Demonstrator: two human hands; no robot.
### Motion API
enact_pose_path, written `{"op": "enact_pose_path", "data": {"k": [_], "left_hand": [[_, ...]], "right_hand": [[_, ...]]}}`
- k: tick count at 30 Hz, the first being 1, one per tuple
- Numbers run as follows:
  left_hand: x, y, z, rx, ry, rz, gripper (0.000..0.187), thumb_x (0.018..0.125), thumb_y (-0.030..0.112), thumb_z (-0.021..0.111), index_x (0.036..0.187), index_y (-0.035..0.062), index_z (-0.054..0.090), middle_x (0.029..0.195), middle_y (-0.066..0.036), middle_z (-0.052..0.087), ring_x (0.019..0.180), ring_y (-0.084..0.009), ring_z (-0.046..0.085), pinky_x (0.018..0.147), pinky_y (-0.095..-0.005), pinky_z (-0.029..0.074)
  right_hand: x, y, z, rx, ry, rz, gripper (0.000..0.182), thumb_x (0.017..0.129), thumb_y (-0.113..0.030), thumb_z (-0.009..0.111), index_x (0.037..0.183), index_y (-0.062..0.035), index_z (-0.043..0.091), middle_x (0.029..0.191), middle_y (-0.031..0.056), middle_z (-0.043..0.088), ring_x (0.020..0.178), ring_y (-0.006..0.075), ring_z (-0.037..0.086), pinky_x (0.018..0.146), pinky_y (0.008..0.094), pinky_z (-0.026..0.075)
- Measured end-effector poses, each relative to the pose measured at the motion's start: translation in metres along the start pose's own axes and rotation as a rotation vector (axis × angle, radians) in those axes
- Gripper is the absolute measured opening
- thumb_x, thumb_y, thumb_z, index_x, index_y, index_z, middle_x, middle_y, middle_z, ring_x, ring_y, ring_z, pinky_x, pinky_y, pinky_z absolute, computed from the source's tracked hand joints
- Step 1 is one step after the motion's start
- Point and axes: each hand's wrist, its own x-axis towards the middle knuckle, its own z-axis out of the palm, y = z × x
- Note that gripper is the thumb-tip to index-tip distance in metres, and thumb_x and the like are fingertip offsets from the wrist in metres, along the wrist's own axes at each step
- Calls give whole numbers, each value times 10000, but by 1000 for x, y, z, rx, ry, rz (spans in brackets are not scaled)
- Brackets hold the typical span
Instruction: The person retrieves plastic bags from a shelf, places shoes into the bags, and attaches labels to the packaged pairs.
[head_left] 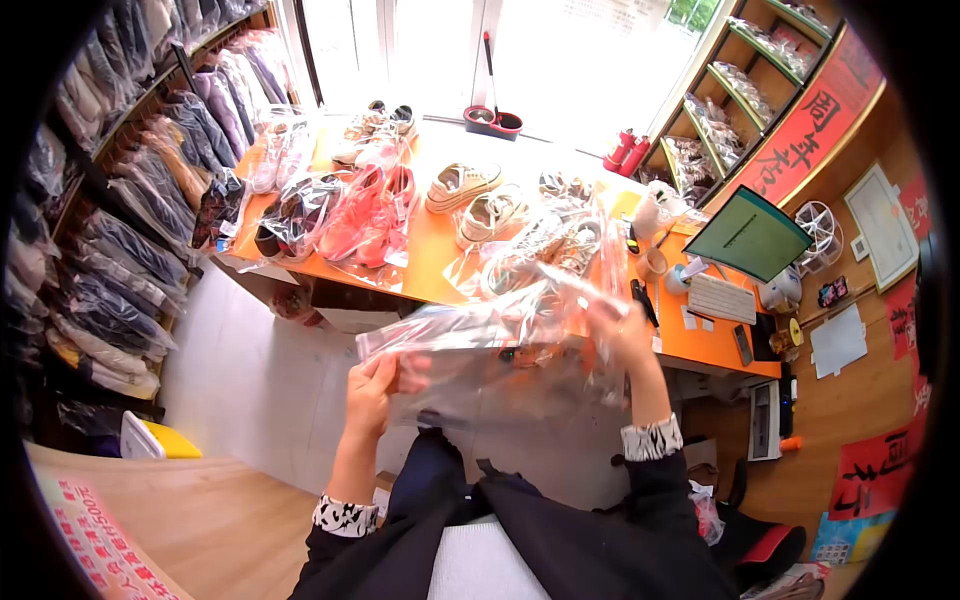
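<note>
Crosswise, a clear film (465,325) was drawn out in mid-air

The clear film spanned the space between the hands, in front of the near edge of the orange counter (430,258). Its ends were held well apart, probably so that the thin plastic would not cling or bunch. The left hand (372,392) was nearly closed, thumb and fingers pinching the film at its left end. The right hand (620,335) was bent round the other end, but blur made it hard to tell whether it gripped or only steadied the plastic. Beyond the hands and between them, beige shoes (462,185) stood unwrapped. Farther out past the left hand, red shoes (372,222) lay in clear wrapping, perhaps to keep the pair together. To the right of the right hand sat a white keyboard (722,299), below a monitor (750,235).
</note>
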Motion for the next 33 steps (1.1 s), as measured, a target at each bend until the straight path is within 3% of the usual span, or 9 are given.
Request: {"op": "enact_pose_path", "data": {"k": [4,6,10,14,19,23,27,29,33], "left_hand": [[52,19,3,-316,10,49,519,1039,344,369,1447,24,347,1482,-125,401,1307,-293,451,981,-448,459],[74,28,10,-375,-25,77,549,1035,364,363,1467,29,313,1518,-114,338,1355,-301,380,1032,-467,406],[106,32,34,-514,-238,146,640,1023,430,345,1503,22,228,1580,-103,199,1446,-300,209,1148,-494,232],[136,32,51,-492,-281,103,705,1009,468,360,1496,-20,211,1577,-141,183,1457,-281,180,1177,-440,174],[172,8,34,-52,-29,161,520,1029,351,395,1303,-77,505,1262,-181,596,1164,-247,575,1025,-366,416],[217,20,15,224,128,152,334,1024,168,419,1087,-68,647,927,-106,708,864,-145,646,777,-267,499],[263,42,72,404,162,359,284,1004,162,480,1013,-60,658,860,-96,706,822,-131,652,745,-270,503],[275,40,102,372,62,503,285,1005,170,486,964,-55,655,799,-80,684,753,-135,640,688,-275,497],[301,39,125,406,-98,522,288,1004,184,492,928,-48,646,731,-71,642,668,-154,610,618,-284,476]], "right_hand": [[76,-39,5,-281,961,-310,150,906,-39,567,1040,17,603,931,100,634,815,190,603,732,310,488],[65,-71,43,-265,899,-470,174,883,-54,608,1049,-1,598,978,121,635,895,209,616,774,331,489],[42,-128,146,-311,129,-654,542,701,-194,784,1166,-3,580,1118,182,605,1025,366,591,880,406,480],[80,-90,178,-271,238,-556,516,742,-128,711,1204,31,545,1131,217,598,1055,387,595,896,416,500],[128,-51,138,-437,269,-252,233,788,-51,617,1013,-26,671,909,167,679,811,295,672,712,363,534],[182,0,48,-508,281,89,122,789,-91,604,862,-69,699,739,172,667,694,336,657,675,432,512],[213,-42,-33,-618,726,82,112,858,-53,576,932,-38,658,739,120,650,633,169,627,588,329,483],[210,-77,-43,-454,1216,-479,198,973,-149,530,999,11,645,645,62,579,546,144,500,471,323,401],[167,-110,-21,-366,1569,-843,193,976,-111,527,1012,57,614,779,103,639,596,145,564,466,261,421]]}}
